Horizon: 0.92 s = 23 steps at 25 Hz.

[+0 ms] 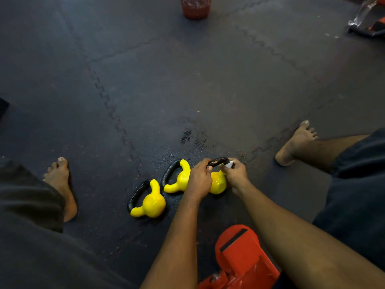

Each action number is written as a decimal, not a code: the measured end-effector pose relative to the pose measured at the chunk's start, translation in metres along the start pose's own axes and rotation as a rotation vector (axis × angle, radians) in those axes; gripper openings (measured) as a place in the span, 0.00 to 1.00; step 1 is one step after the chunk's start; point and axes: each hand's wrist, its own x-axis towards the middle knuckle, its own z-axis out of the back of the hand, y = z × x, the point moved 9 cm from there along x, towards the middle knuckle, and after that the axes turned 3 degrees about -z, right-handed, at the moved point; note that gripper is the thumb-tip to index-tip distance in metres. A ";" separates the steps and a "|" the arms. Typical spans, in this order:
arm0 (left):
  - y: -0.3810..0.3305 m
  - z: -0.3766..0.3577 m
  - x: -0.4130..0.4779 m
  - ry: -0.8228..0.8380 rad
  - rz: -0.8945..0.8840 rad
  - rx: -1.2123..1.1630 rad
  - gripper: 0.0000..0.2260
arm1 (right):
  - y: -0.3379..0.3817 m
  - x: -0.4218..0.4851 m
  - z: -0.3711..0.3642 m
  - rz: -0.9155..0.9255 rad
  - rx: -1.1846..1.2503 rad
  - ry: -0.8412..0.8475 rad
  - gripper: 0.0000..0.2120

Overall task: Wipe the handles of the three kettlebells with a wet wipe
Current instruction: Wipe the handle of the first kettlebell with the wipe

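Three yellow kettlebells with black handles lie in a row on the dark floor mat. The left kettlebell [151, 202] and the middle kettlebell [179, 180] lie on their sides, untouched. My left hand [199, 178] grips the black handle [218, 161] of the right kettlebell [217, 182] at its left end. My right hand [236, 174] pinches a white wet wipe [229, 164] against the right end of that handle.
A red piece of gym equipment [241, 257] lies close to me at the bottom. My bare feet [62, 184] [295, 142] rest on either side of the kettlebells. A reddish mesh basket [195, 7] stands at the far top. More equipment [366, 21] sits at the top right.
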 end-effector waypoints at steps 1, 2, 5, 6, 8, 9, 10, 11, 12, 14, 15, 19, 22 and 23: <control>0.001 0.001 0.000 0.002 -0.004 -0.011 0.11 | -0.002 0.002 -0.005 -0.055 0.067 0.103 0.10; 0.002 0.001 -0.001 0.007 -0.008 -0.016 0.11 | -0.004 0.002 -0.009 -0.095 0.103 0.188 0.10; 0.003 0.003 0.000 0.035 -0.018 0.006 0.12 | -0.005 0.000 -0.014 -0.143 0.182 0.367 0.09; 0.003 0.002 0.000 0.044 -0.023 0.011 0.12 | -0.005 0.000 -0.014 -0.148 0.201 0.397 0.09; 0.001 0.001 0.001 0.045 -0.029 0.018 0.12 | -0.006 0.000 -0.013 -0.142 0.200 0.396 0.09; 0.000 0.000 0.002 0.034 -0.024 0.024 0.11 | -0.006 0.001 -0.012 -0.129 0.178 0.359 0.09; -0.001 0.000 0.003 0.017 -0.014 0.032 0.11 | -0.005 0.003 -0.011 -0.107 0.139 0.294 0.10; -0.002 0.000 0.004 -0.004 -0.001 0.041 0.11 | -0.005 0.005 -0.009 -0.083 0.087 0.204 0.11; -0.003 -0.001 0.004 -0.024 0.007 0.051 0.10 | -0.004 0.005 -0.006 -0.057 0.018 0.098 0.11; -0.004 -0.002 0.001 -0.051 0.017 0.059 0.09 | -0.001 0.003 0.002 -0.021 -0.150 -0.147 0.10; -0.004 -0.003 0.000 -0.059 0.030 0.051 0.08 | 0.001 0.001 0.005 -0.011 -0.212 -0.252 0.10; -0.007 -0.004 -0.001 -0.075 0.050 0.032 0.06 | -0.001 -0.009 0.010 -0.035 -0.189 -0.421 0.12; -0.007 -0.002 0.001 -0.100 0.033 0.028 0.07 | -0.008 0.005 0.007 -0.059 -0.092 -0.219 0.13; -0.005 -0.001 0.001 -0.106 0.036 0.028 0.08 | -0.009 0.009 0.004 -0.067 -0.047 -0.109 0.12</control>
